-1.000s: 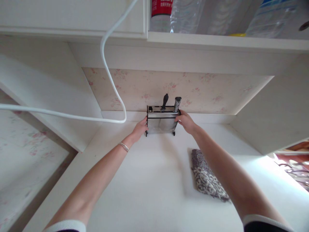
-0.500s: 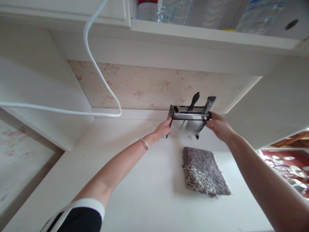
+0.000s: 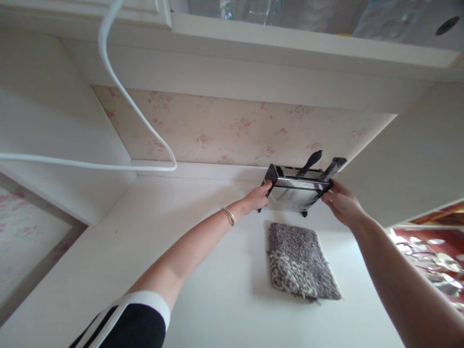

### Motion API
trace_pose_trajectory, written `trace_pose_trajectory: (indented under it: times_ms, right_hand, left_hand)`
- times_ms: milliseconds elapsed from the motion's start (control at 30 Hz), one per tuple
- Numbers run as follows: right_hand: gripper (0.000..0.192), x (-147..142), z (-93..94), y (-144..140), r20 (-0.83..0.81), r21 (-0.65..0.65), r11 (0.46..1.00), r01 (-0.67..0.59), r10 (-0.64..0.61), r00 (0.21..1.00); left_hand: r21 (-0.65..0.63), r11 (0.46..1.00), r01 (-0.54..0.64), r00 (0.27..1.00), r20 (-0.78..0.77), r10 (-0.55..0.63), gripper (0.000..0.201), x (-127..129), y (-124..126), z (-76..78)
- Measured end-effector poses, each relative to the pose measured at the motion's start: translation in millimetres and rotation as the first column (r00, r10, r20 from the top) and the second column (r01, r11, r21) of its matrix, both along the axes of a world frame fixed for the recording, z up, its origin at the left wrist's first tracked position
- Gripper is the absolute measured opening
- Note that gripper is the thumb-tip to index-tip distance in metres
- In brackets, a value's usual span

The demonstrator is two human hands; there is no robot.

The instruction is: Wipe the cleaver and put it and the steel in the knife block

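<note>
Between my two hands is a knife block (image 3: 292, 195) with shiny metal sides and black ends, near the back of the white counter. Two dark knife handles (image 3: 311, 162) stick up out of its slots. My left hand (image 3: 258, 197) grips the block's left end, thumb near the top edge. On the opposite end, my right hand (image 3: 340, 200) is closed round the right corner, its fingertips partly hidden behind it. Nearer to me, a folded grey and cream cloth (image 3: 302, 263) lies flat on the counter.
A white cable (image 3: 137, 108) hangs down at the left and bends off to the side. Overhead runs a white cabinet shelf (image 3: 308, 46) holding clear plastic bottles (image 3: 264, 9). Floral wallpaper (image 3: 217, 128) covers the back wall, and a white side panel (image 3: 406, 164) stands at the right.
Both hands have shifted the knife block to the right along the back of the counter, and it now sits slightly turned. The cloth stays on the counter; the camera view has moved a little.
</note>
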State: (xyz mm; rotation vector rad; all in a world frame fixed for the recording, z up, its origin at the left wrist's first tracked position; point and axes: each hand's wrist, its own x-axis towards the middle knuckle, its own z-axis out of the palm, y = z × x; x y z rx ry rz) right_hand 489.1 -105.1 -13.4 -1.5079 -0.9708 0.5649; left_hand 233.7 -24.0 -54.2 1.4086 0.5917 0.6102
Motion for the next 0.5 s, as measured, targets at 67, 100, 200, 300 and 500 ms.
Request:
trace_pose_trajectory:
  times_ms: [67, 100, 200, 300, 500]
  right_hand:
    - [0.076, 5, -7.2, -2, -0.049, -0.07, 0.996, 0.058, -0.061, 0.997]
    - [0.085, 6, -11.6, -4, -0.055, -0.097, 0.989, 0.11, -0.116, 0.992]
    - [0.093, -1, -29.5, -20, 0.005, -0.103, 0.95, 0.294, -0.295, 0.956]
    - [0.071, -31, -53.7, -49, 0.108, -0.036, 0.899, 0.437, -0.431, 0.896]
    - [0.039, -140, -95.7, -95, 0.66, 0.037, 0.993, 0.11, -0.107, 0.743]
  left_hand:
    - [0.0, 1.0, -0.001, 0.999, -0.036, 0.001, 0.1, -10, -4, 0.3]
    - [-0.001, 1.0, -0.007, 0.998, -0.059, 0.007, 0.097, -17, -7, -0.3]
    - [-0.003, 0.998, -0.059, 0.989, -0.139, 0.058, 0.077, -54, -20, -7.3]
    - [-0.007, 0.99, -0.139, 0.969, -0.207, 0.134, 0.044, -105, -40, -22.8]
    - [-0.013, 0.96, -0.281, 0.913, -0.312, 0.263, 0.023, -183, -98, -63.1]
